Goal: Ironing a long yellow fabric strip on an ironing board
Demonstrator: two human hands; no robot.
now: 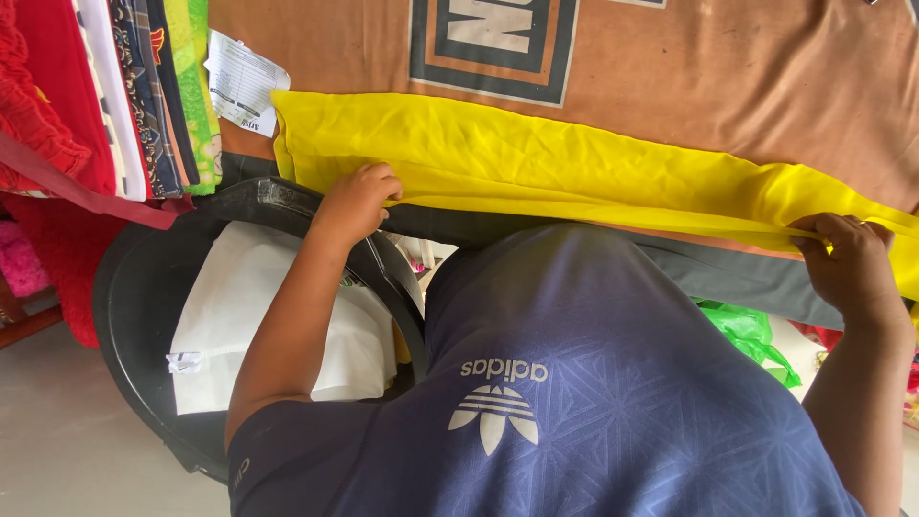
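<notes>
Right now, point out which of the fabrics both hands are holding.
The bright yellow cloth, spread across the brown table cover. The left hand and right hand grip its near edge; the patterned fabrics hang untouched.

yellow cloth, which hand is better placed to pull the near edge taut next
Probably the right hand: its fingers pinch the yellow cloth at the near edge, out by the end. The left hand only rests curled on the cloth closer to the folded corner, above the black tub.
</notes>
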